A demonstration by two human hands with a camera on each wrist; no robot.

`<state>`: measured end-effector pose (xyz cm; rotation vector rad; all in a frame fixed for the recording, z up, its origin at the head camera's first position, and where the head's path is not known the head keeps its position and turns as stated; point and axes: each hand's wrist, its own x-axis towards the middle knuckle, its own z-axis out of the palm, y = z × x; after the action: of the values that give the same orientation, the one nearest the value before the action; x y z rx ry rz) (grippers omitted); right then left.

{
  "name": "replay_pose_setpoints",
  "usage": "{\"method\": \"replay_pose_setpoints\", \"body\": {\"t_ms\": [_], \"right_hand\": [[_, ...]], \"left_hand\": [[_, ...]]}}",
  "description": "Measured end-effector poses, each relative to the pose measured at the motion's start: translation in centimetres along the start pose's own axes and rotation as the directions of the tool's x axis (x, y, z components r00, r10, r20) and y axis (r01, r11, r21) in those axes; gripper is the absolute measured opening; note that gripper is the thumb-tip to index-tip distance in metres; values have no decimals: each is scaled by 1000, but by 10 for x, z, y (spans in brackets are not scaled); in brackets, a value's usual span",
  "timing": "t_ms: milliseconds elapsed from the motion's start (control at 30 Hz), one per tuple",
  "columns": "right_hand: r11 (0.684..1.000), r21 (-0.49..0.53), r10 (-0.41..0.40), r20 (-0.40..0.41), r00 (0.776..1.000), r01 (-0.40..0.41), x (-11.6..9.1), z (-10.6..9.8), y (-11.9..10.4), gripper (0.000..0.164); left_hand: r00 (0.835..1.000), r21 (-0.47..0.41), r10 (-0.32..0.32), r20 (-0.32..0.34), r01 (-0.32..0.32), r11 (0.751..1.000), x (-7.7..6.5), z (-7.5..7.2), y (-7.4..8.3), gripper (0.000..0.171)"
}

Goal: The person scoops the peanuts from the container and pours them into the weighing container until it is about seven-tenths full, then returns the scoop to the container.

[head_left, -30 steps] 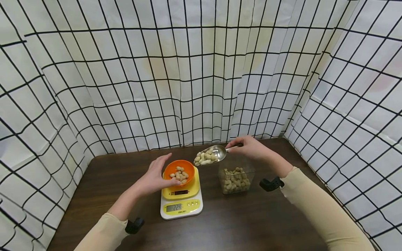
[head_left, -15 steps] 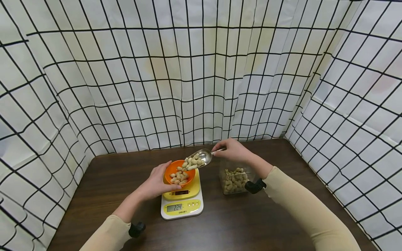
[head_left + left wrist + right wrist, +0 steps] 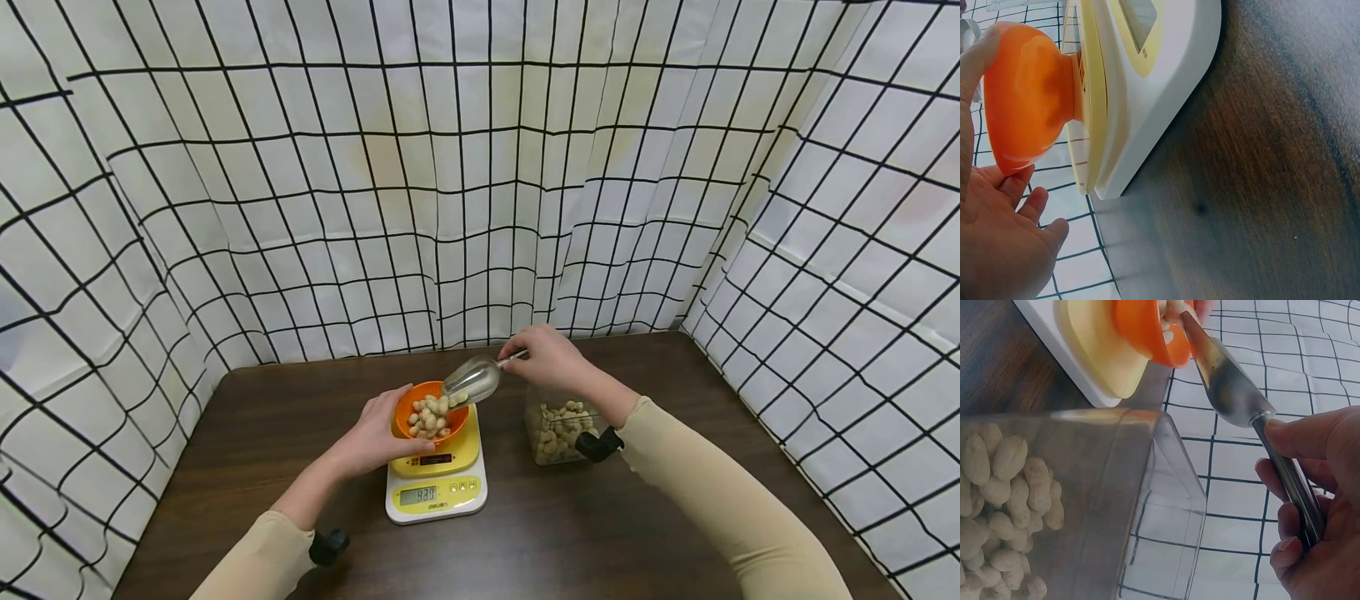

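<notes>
My right hand [image 3: 551, 360] grips the handle of a metal scoop [image 3: 1229, 387], which tips down over the rim of an orange bowl [image 3: 1029, 94]. A few peanuts lie at the scoop's lip; many more peanuts [image 3: 429, 418] lie in the bowl. The bowl stands on the yellow platform of a white and yellow kitchen scale [image 3: 437, 493], its digital display lit. My left hand [image 3: 375, 435] holds the bowl from the left, thumb on the near rim and fingers on the far side. Part of the bowl's inside is hidden by the scoop.
A clear plastic container [image 3: 1116, 487] with many peanuts stands right of the scale, under my right forearm. The dark wooden table [image 3: 585, 533] ends at the back against a white curtain [image 3: 480, 208] with black grid lines. Each wrist carries a black camera.
The scoop has moved left and tilted down over the bowl, and most of its peanuts have slid in. My left hand has closed around the bowl. The scale's displayed figure has changed.
</notes>
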<state>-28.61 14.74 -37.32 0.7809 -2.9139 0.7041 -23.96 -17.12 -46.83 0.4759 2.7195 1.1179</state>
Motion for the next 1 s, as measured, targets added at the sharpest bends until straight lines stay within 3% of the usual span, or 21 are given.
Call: {"method": "replay_pose_setpoints", "body": {"t_ms": [333,700,833,1000], "right_hand": [[1000,11,-10,-25,1000,10,-1,-5,9,12],[994,104,-14,-43,999,18,-16,-24,21,13],[992,127,-15,-57,998,23,-26,-37,30,14],[992,127,17,-77,997,-7,-41,-57,42,15]], "left_hand": [[1000,-22,-8,3,8,1000,0,0,0,111],[1000,-5,-7,7,7,1000,-1,-1,2,117],[1000,-15,-4,-18,4,1000,-2,-5,9,120],[995,-18,67,-71,-68,998,-1,-8,30,116]]}}
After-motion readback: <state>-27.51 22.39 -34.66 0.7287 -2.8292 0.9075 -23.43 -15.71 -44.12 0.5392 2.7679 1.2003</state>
